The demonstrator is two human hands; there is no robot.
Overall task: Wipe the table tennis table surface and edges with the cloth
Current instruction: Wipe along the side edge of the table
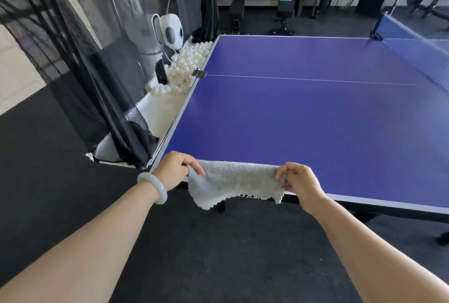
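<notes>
Smooth blue table (303,120), flat and edged in white lines, stretches away beyond both hands over a dark matte floor (48,157). Between the hands, a grey nubbly terry cloth (233,181) is pulled wide along the table's near edge, its ragged lower hem drooping below the rim. The left hand (173,169) pinches the cloth's left corner with thumb and curled fingers; the right hand (300,182) pinches the right corner likewise. A pale rounded bangle (153,187) rings the left wrist. Beyond the left hand, small white balls (189,64) lie heaped beside a rounded white ball machine (171,31).

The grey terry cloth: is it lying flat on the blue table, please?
No, left hand and right hand hold the grey terry cloth up by its ends.
</notes>
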